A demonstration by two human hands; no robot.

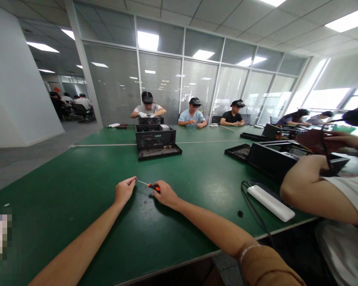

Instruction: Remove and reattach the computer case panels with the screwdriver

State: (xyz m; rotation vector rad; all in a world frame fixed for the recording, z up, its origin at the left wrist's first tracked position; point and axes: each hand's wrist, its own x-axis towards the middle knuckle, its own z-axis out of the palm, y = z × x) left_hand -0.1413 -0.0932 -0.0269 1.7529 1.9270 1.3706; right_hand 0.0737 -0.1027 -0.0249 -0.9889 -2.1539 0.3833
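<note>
My right hand (166, 194) is closed around the orange-and-black handle of a small screwdriver (150, 185), held just above the green table (77, 190). The thin metal shaft points left. My left hand (124, 190) pinches the shaft's tip between its fingertips. Both forearms reach in from the near edge of the table. Straight ahead, farther across the table, stands an opened black electronics chassis (155, 137) with its cover panel (160, 152) lying flat in front of it.
A person's arm (313, 190) at my right works on another open black chassis (274, 159). A white power strip (271, 203) with a black cable and a small black ring (240, 213) lie near the right edge. Three people sit at the far side.
</note>
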